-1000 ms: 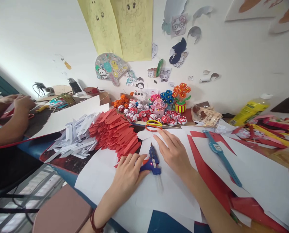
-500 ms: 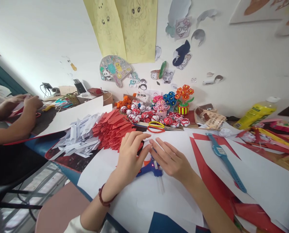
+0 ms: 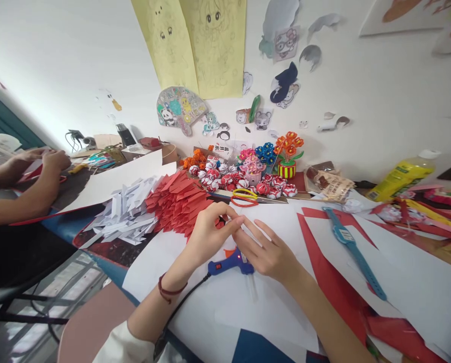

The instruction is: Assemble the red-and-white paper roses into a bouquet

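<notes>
My left hand (image 3: 210,234) is pinched, its thumb and forefinger meeting above the white paper sheet. My right hand (image 3: 269,252) touches it at the fingertips, the outer fingers stretched and slightly apart. Whatever lies between the fingertips is hidden or too small to name. Below the hands rests a blue glue gun (image 3: 231,263) with a lit red light, an orange trigger and a black cord. Left of my hands is a pile of folded red paper pieces (image 3: 178,201), with folded white paper pieces (image 3: 129,212) beside it. Yellow- and red-handled scissors (image 3: 244,196) lie just beyond.
Red-and-white paper balls (image 3: 263,188) and a pot of orange flowers (image 3: 287,169) stand along the wall. A blue watch (image 3: 346,237) lies on white and red sheets at right, near a yellow bottle (image 3: 403,176). Another person's hands (image 3: 46,159) hold paper at far left.
My left hand has drawn its fingers in to a rounder pinch and its wrist has shifted, showing more of the glue gun and cord. The right fingers have closed up to it.
</notes>
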### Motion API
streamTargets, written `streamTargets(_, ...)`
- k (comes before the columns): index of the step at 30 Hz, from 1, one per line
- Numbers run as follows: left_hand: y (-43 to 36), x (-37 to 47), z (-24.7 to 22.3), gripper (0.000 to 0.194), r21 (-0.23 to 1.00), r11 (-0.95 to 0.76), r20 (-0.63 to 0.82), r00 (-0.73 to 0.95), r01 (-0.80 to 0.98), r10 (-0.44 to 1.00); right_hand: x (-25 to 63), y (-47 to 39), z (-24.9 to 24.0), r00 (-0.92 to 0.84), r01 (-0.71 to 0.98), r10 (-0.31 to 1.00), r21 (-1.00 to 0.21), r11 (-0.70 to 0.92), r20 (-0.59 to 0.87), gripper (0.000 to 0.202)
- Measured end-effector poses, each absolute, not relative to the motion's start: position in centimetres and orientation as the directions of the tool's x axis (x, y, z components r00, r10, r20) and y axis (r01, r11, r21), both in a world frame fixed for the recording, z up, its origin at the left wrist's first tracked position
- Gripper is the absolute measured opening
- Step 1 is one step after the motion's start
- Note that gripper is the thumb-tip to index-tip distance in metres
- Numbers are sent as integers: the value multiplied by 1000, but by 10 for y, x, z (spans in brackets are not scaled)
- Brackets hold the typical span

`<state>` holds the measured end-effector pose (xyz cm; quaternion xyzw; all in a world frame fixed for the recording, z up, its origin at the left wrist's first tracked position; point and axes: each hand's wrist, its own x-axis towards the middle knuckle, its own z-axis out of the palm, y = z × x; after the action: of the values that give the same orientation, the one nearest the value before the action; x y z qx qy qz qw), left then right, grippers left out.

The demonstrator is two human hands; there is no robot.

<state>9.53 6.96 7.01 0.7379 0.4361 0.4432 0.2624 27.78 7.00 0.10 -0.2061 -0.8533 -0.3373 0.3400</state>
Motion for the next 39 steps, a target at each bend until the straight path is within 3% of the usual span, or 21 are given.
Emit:
streamTargets(3,68,95,74,18,805,-474,433,194,357,880,278,71,2,-715,593,104,522,613,691,28)
streamTargets(9,61,88,83,21,856,-438,440,58,274,896,280,71,6,-727,591,107,539,600,678,27)
streamTargets(12,59,88,79,27,773,-469,471,109,428,875,280,70,5,-732,593,98,559,579,675,27)
streamTargets(15,57,94,71,27,605,-476,474,191,639,859,278,70,2,-736,580,76,569,583,673,26)
streamTargets(20,58,105,64,19,514,-460,484,198,724,852,277,71,-7,-735,554,52,554,621,676,23)
streamTargets(30,64,102,72,16,664,-533,484,242,524,841,277,73,-9,-726,563,62,541,624,685,19)
streamTargets(39,64,90,77,13,673,-590,648,30,447,761,277,71,-7,-737,567,66,562,602,672,25)
